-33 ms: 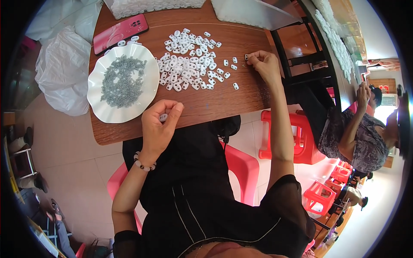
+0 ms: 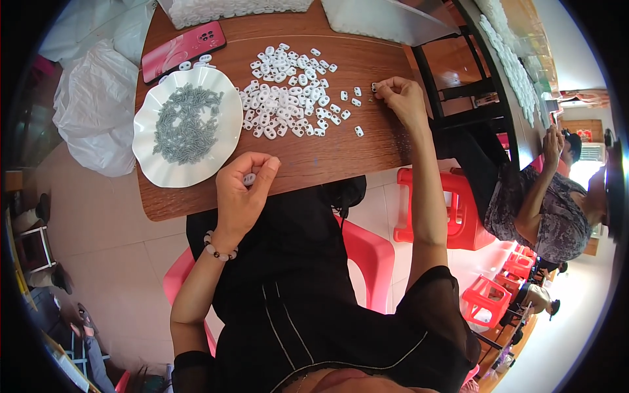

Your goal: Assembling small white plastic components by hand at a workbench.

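My left hand (image 2: 244, 190) is curled near the table's front edge. A small white oval piece with two holes (image 2: 249, 179) shows in its bent fingers, and thumb and forefinger are pressed together. Out at the right of the table, my right hand (image 2: 403, 101) pinches a similar small white two-holed piece (image 2: 375, 87) at its fingertips. Between the hands lies a heap of white two-holed pieces (image 2: 282, 101), with several strays on its right side. A white wavy-rimmed plate (image 2: 147, 147) left of the heap holds many small grey rods (image 2: 187, 124).
A pink phone (image 2: 187, 49) lies behind the plate, with a few white pieces beside it. Bins of white pieces (image 2: 236, 8) stand at the back. A white plastic bag (image 2: 92, 111) hangs at left. Another person (image 2: 544, 209) sits at right, near red stools (image 2: 432, 209).
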`<state>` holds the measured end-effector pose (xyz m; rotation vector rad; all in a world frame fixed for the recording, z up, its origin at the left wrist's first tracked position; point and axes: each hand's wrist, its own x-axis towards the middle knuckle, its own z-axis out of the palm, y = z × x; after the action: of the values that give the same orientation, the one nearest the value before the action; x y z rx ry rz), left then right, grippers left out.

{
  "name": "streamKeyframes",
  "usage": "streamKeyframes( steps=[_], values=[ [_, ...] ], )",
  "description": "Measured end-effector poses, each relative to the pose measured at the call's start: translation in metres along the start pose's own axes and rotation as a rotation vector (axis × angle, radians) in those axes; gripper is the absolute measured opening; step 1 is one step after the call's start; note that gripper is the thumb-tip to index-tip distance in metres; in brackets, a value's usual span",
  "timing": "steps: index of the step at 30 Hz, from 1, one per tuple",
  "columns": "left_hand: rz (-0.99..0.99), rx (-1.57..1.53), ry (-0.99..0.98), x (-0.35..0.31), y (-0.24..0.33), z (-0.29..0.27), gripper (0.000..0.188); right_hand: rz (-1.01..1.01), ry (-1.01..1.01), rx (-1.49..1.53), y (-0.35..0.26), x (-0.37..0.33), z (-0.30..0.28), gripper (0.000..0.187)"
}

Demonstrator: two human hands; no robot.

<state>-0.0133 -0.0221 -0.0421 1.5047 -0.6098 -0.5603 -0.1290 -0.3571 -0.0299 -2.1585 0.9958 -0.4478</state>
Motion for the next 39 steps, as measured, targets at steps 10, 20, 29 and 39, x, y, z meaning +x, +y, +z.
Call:
streamKeyframes(
  steps=[10,20,29,39],
  values=[
    [-0.021,-0.034,-0.040,-0.003,0.001,-0.004,0.017,-0.164,0.008,-0.196,-0.041,-0.016,0.009,0.015],
    [-0.016,-0.087,-0.021,-0.003,0.000,-0.005,0.020,-0.667,-0.239,-0.240,-0.090,-0.047,0.052,0.025],
    [-0.074,-0.144,-0.053,-0.004,0.002,-0.006,0.022,-0.664,-0.253,-0.276,-0.088,-0.042,0.057,0.023],
    [-0.043,-0.084,-0.032,-0.004,-0.001,-0.006,0.019,-0.687,-0.228,-0.201,-0.113,-0.044,0.076,0.019]
  ],
)
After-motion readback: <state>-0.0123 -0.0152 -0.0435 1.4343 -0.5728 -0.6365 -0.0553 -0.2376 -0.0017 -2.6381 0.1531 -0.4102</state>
